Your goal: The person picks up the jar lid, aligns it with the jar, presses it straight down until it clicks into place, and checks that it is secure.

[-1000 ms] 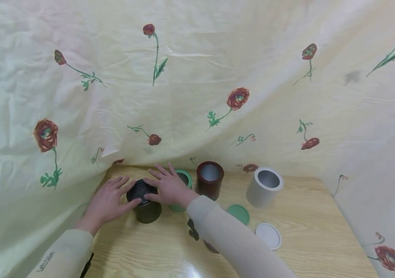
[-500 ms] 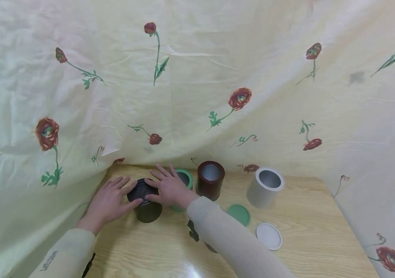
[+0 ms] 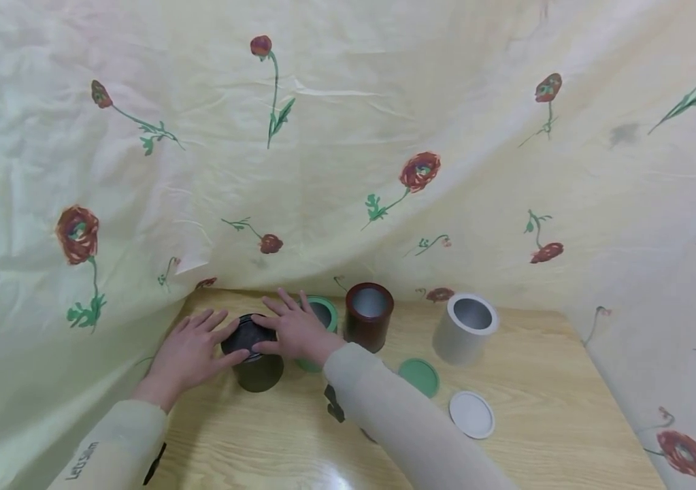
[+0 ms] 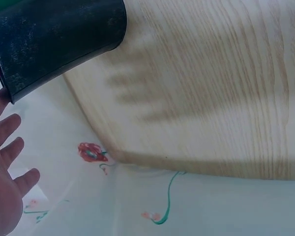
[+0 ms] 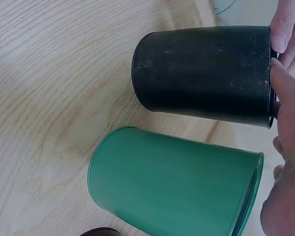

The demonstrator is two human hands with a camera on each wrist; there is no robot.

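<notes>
A black can [image 3: 258, 376] stands upright at the left of the table, with a black lid [image 3: 248, 337] at its top. My left hand [image 3: 188, 355] reaches to the lid's left side, thumb and forefinger on its rim, fingers spread. On the opposite side my right hand [image 3: 299, 335] touches the rim with thumb and forefinger, its other fingers extended. Both thumbs lie close together near the front of the lid. In the right wrist view the black can's wall [image 5: 201, 73] shows beside a green can [image 5: 172, 179]; whether the lid sits fully down cannot be seen.
Behind my right hand is the green can, then an open dark red can [image 3: 367, 333] and an open white can [image 3: 460, 344]. A green lid [image 3: 418, 378] and a white lid [image 3: 472, 414] lie on the wooden table [image 3: 543, 435]. A flowered cloth [image 3: 323, 136] hangs behind.
Both hands keep their place on the black can's lid. The whole head view shifts slightly; the cans and loose lids stay put.
</notes>
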